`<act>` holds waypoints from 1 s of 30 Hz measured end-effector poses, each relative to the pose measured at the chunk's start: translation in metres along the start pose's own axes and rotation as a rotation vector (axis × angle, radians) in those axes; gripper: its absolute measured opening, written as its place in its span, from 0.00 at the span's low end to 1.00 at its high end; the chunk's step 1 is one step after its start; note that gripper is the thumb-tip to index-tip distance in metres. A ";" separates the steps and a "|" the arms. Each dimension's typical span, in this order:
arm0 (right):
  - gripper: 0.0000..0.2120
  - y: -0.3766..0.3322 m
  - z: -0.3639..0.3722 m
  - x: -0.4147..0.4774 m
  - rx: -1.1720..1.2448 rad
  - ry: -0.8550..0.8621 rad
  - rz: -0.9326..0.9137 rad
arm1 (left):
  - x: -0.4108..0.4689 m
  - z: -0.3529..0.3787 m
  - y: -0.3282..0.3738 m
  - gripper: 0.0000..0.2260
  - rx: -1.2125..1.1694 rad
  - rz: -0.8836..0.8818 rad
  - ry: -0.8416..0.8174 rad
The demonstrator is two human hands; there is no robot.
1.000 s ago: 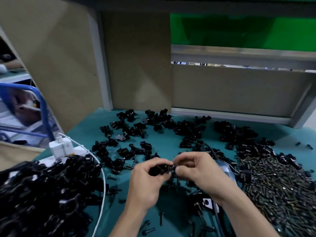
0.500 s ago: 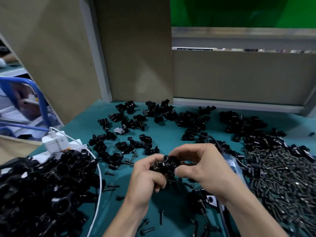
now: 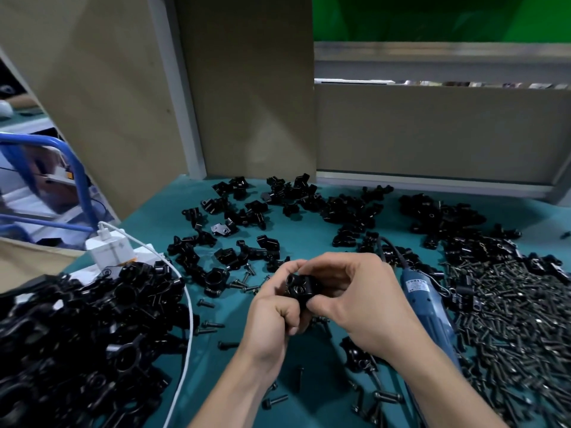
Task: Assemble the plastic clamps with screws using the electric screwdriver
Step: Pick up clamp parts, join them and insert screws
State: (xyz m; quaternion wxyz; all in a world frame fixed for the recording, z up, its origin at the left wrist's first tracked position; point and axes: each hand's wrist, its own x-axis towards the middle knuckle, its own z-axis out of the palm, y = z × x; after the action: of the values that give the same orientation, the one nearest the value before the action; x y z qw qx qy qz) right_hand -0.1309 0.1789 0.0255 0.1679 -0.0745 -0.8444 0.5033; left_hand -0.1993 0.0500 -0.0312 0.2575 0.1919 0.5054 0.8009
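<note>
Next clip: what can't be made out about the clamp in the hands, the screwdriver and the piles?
Head view only.
- clamp: left hand and right hand cover most of it; a seated screw cannot be told.
- electric screwdriver: bit end hidden under right forearm.
- screw pile: cut by right edge.
- black parts heap: cut by left and bottom edges.

Left grip (image 3: 275,316): fingers curled, thumb up. Right grip (image 3: 355,301): arched over, fingertips opposing. Both pinch one clamp (image 3: 298,287). Forearms enter from below.
</note>
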 end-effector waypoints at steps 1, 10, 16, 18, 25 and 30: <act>0.27 0.000 0.001 0.000 -0.014 0.008 -0.001 | 0.000 0.000 -0.001 0.33 0.001 0.004 0.008; 0.19 0.003 -0.012 0.001 -0.140 0.094 -0.019 | 0.003 0.005 -0.004 0.24 0.219 0.019 -0.026; 0.18 0.009 -0.025 0.004 -0.035 0.102 0.080 | 0.003 0.007 0.001 0.13 0.158 0.023 0.011; 0.17 0.010 -0.027 0.006 -0.031 0.087 0.099 | 0.002 0.009 0.002 0.13 0.126 0.019 0.029; 0.17 0.018 -0.027 0.009 0.022 0.029 0.122 | 0.002 0.013 0.000 0.14 0.100 0.023 0.120; 0.18 0.019 -0.033 0.009 0.069 -0.037 0.162 | 0.000 0.013 0.000 0.16 0.111 -0.034 0.061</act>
State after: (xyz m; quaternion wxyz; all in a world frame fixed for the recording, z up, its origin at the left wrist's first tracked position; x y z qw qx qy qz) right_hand -0.1283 0.2175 0.0253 0.1136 -0.1274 -0.8207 0.5453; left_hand -0.1917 0.0592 -0.0258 0.2446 0.1728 0.5598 0.7726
